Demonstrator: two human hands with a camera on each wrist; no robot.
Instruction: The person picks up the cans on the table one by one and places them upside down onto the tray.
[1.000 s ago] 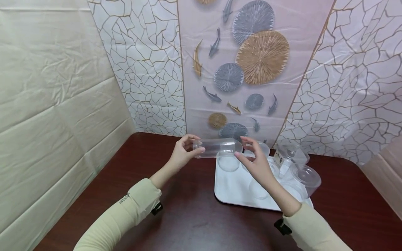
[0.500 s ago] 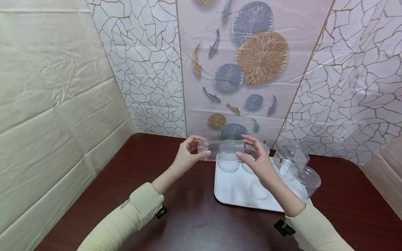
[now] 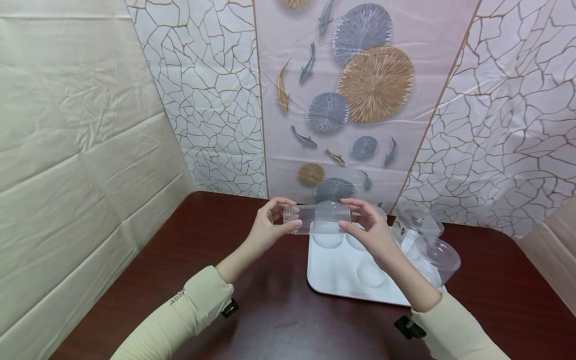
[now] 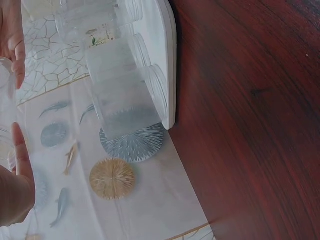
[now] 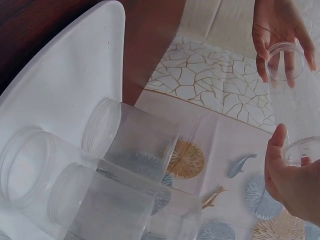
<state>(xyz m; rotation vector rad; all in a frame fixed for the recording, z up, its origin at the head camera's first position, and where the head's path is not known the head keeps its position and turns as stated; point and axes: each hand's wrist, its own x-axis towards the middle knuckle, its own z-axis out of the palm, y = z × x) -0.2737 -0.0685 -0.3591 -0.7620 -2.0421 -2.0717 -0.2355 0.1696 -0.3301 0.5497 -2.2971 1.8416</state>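
Observation:
A clear plastic jar [image 3: 310, 220] is held level on its side above the table, its threaded mouth to the left. My left hand [image 3: 266, 226] grips the mouth end, thumb in front and fingers behind. At the base end, the thumb and fingers of my right hand [image 3: 377, 236] hold the jar. In the right wrist view the left hand [image 5: 282, 27] is at the ringed mouth, and the right hand [image 5: 295, 187] is at the other end. The left wrist view shows only part of the jar [image 4: 6, 97] at its left edge.
Below and to the right lies a white tray [image 3: 330, 280] on the dark red-brown table [image 3: 279, 320]. Several clear jars stand mouth down on it, including a nearby jar [image 5: 145, 137]. One jar has a printed label [image 3: 398, 229]. Patterned cloth walls [image 3: 216, 100] enclose the table.
The jar and both hands have lowered slightly, and the jar has shifted a little to the right. The left hand has moved right with it. The tray has stayed put.

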